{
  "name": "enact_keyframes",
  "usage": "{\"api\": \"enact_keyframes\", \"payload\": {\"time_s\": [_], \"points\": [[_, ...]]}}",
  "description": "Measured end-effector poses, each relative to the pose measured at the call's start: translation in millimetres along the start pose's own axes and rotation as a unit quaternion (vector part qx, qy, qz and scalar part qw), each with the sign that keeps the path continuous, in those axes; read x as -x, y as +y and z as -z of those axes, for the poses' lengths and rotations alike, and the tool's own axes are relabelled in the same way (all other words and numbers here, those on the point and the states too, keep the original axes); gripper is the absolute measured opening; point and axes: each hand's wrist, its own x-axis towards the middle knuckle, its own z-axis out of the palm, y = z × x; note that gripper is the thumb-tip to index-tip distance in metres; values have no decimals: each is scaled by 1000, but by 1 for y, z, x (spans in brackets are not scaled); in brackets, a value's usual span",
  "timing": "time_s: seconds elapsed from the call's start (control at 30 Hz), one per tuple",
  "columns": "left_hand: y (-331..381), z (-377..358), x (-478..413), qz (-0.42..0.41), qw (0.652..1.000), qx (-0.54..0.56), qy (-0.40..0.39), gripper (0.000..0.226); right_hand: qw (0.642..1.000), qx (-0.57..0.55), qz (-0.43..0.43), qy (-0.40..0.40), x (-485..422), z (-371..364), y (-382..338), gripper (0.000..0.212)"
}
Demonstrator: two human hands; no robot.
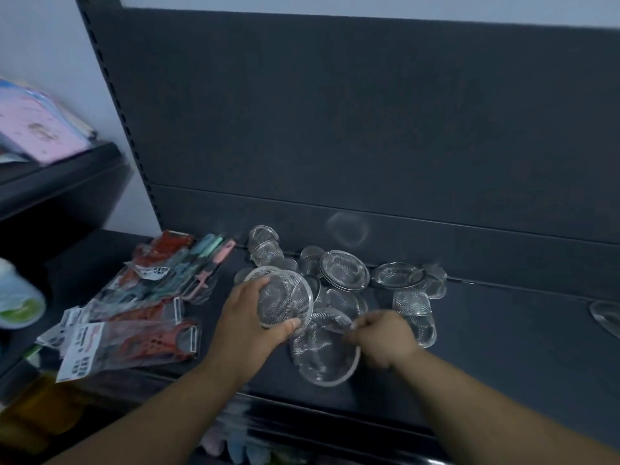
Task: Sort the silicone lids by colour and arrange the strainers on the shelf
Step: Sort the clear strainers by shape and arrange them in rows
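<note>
Several small metal mesh strainers (344,270) lie in a loose heap on the dark shelf (503,347), near its back panel. My left hand (245,317) grips a short stack of strainers (285,298), tilted on its side above the shelf. My right hand (382,337) pinches the rim of a larger strainer (323,357) that lies close to the shelf's front edge. That hand is blurred. Another upturned strainer (414,305) stands just right of my right hand. No silicone lids are clearly in view.
Packaged peelers with red, teal and pink handles (151,297) lie on the shelf's left part. A single strainer rim (607,317) shows at the far right edge. A neighbouring shelf at left holds pink packets (37,129) and a white-green tub (16,300).
</note>
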Motion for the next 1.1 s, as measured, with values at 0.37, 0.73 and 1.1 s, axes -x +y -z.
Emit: {"api": "enact_keyframes", "payload": {"time_s": [0.37, 0.73, 1.1], "points": [[-2, -2, 10, -10, 998, 5, -61, 82, 932, 106, 347, -5, 40, -11, 49, 21], [-11, 3, 18, -10, 997, 13, -75, 83, 941, 211, 264, 15, 35, -24, 43, 57], [19, -11, 16, -27, 999, 20, -35, 77, 961, 135, 230, 78, 48, 3, 32, 58]]}}
